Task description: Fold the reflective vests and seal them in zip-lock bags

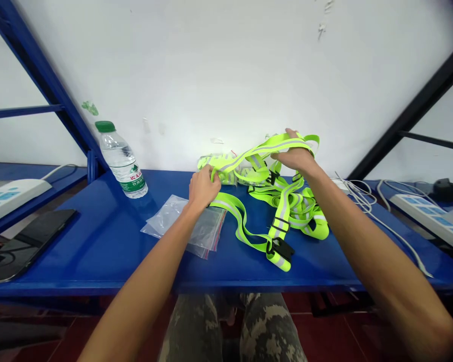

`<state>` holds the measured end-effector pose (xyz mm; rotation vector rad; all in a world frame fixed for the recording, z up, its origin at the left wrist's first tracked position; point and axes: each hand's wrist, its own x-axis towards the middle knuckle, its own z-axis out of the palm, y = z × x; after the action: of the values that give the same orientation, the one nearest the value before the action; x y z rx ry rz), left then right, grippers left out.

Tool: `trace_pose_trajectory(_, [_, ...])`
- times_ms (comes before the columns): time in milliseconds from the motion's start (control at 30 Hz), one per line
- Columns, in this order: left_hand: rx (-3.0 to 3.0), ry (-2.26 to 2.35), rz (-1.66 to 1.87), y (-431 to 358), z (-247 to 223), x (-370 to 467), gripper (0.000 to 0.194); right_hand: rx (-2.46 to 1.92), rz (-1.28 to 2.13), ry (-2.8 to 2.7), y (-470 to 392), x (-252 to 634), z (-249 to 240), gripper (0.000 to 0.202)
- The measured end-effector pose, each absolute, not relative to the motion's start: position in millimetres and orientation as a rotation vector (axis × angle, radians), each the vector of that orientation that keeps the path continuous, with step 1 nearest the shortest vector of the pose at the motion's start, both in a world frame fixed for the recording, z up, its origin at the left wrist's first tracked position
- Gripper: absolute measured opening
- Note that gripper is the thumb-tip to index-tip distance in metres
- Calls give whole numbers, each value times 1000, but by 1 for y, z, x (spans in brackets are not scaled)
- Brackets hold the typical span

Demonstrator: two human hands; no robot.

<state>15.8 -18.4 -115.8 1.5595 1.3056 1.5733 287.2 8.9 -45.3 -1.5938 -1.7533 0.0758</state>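
Observation:
A neon yellow-green reflective strap point(264, 149) with a grey stripe stretches between my two hands, raised over the blue table point(143, 261). My left hand point(204, 188) pinches it at the centre, and a loose length curls down from there to a black buckle point(282, 249). Farther right and higher, my right hand point(296, 155) is closed round a looped part of the strap. Beneath that hand lies a tangled pile of the same strapping point(305, 213) with black fittings. Clear zip bags point(204, 226) lie flat under my left wrist.
Packed bags with yellow-green contents point(211, 161) sit against the wall. A water bottle point(124, 166) stands at the left, with a dark phone point(30, 246) nearer me. White power strips point(13, 196) flank the table; a white cable point(388, 229) runs along the right.

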Motion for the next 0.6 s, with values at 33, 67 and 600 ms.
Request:
trace_pose_trajectory(33, [1474,1243,1588,-16,-115,16,12,-1622,101,-1782,8,289,-44,89])
trace_pose_trajectory(67, [1374,1174,1588,-14,-113,16,11,-1657,133,-1803,8,291,-43,88])
trace_pose_trajectory(600, [722,418,1239,-27,-86,18,12,-1121,739,-2246,-60,191,-57,31])
